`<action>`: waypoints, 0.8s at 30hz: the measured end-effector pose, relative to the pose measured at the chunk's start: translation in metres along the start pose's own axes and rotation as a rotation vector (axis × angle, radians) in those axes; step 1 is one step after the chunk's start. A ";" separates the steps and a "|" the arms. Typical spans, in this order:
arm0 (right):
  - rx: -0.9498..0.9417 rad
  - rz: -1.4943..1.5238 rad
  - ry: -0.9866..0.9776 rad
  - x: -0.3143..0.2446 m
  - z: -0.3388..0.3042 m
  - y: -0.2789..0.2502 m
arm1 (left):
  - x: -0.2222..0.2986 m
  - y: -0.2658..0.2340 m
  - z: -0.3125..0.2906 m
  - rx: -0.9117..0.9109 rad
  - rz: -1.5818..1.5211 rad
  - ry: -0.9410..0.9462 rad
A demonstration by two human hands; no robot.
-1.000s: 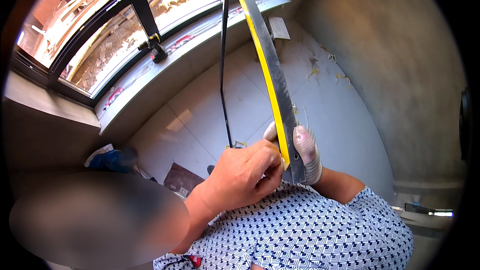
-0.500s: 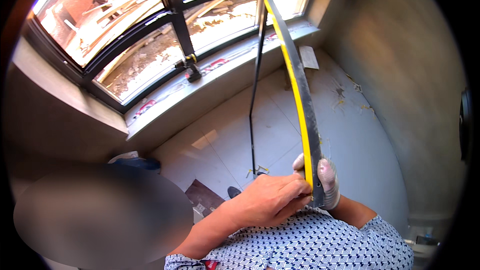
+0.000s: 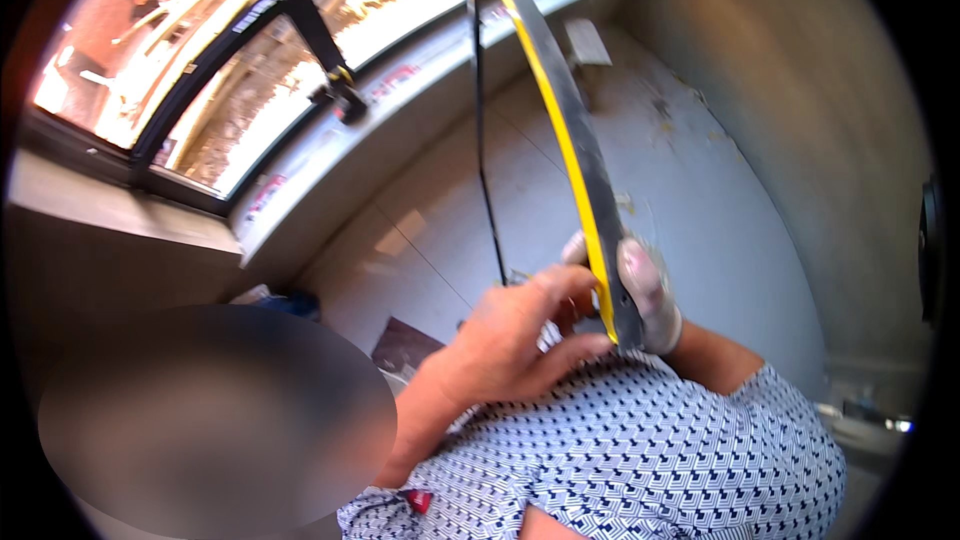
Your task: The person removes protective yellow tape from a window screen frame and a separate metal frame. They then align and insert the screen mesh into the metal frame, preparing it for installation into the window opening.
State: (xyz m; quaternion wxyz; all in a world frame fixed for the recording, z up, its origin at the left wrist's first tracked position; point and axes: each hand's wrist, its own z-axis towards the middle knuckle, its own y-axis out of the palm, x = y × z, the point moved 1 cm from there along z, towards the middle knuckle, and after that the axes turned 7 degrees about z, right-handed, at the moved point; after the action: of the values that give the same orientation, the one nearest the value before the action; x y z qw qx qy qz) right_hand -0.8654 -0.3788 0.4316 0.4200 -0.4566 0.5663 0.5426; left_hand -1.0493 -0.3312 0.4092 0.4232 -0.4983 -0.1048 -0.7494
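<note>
A long black bar with a bright yellow edge (image 3: 580,110) rises away from me toward the window, its near end at my chest. My right hand (image 3: 648,285), in a pale glove, is wrapped round the bar close to that end. Bare, my left hand (image 3: 515,335) is at the yellow edge. Its thumb tip touches the lower end, while the index finger stands apart from it higher up. The other left fingers are curled and partly hidden. A thin black rod (image 3: 482,120) runs from beside the bar's upper part down toward the floor.
A cordless drill (image 3: 345,100) stands on the window sill (image 3: 320,155). A white sheet (image 3: 587,42) lies near the far corner. A dark brown board (image 3: 402,342) and a blue bundle (image 3: 292,302) are on the floor at left. A blurred oval hides the lower left.
The view has shifted, with the window now farther up and left. My left thumb and index finger were together at the bar's end and have spread apart. My right hand keeps its hold.
</note>
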 end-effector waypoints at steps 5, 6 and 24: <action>0.000 0.106 0.085 -0.003 -0.002 -0.005 | -0.005 0.013 0.001 0.116 -0.117 0.088; -0.008 0.092 0.097 -0.003 -0.003 -0.006 | -0.005 0.014 0.002 0.102 -0.111 0.102; -0.019 0.212 0.089 -0.004 -0.002 -0.005 | 0.012 0.010 0.015 0.030 0.137 0.327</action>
State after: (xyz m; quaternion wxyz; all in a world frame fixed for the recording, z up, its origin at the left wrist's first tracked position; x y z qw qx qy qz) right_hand -0.8599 -0.3807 0.4345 0.3304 -0.4220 0.6242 0.5685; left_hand -1.0336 -0.3352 0.4236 0.4922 -0.3694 -0.0115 -0.7882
